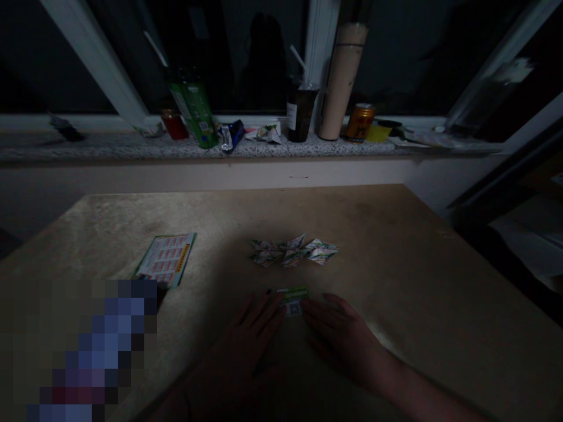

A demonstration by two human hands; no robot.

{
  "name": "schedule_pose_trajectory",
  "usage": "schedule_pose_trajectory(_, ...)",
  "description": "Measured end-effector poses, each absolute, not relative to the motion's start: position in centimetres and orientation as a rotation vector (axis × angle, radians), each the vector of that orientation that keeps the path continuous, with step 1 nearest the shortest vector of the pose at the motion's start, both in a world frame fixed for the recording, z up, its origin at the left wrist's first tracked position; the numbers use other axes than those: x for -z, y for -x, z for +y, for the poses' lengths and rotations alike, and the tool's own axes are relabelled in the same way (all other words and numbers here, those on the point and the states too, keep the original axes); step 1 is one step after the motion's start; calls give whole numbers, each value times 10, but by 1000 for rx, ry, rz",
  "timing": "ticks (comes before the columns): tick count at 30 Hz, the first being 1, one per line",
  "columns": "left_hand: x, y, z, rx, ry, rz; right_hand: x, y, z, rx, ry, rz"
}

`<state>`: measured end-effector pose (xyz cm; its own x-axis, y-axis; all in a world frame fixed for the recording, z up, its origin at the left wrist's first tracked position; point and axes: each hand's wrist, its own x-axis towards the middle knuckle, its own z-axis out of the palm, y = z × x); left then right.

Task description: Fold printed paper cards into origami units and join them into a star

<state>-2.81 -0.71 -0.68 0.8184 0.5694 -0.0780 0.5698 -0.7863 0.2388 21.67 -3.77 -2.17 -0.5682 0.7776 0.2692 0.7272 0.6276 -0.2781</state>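
Observation:
A small piece of printed paper, green along its far edge with a square code below, lies flat on the table. My left hand rests on its left side, fingers stretched out and spread. From the other side, the extended fingers of my right hand touch its right edge. Both hands lie low and open, and dim light hides the thumbs in part. Just beyond them sit several folded paper pieces with a printed pattern, grouped close together in two rows.
A printed sheet with red number grids lies at the left, beside a pixelated patch. Along the stone windowsill stand a green carton, a dark cup with a straw, a tall pinkish flask and an orange can.

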Motion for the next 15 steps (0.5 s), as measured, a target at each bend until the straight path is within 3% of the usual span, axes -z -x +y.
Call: schedule_pose_trajectory(15,14,24,-15,91,-2818,1015,21,-214,-39,-169,1187,-2466)
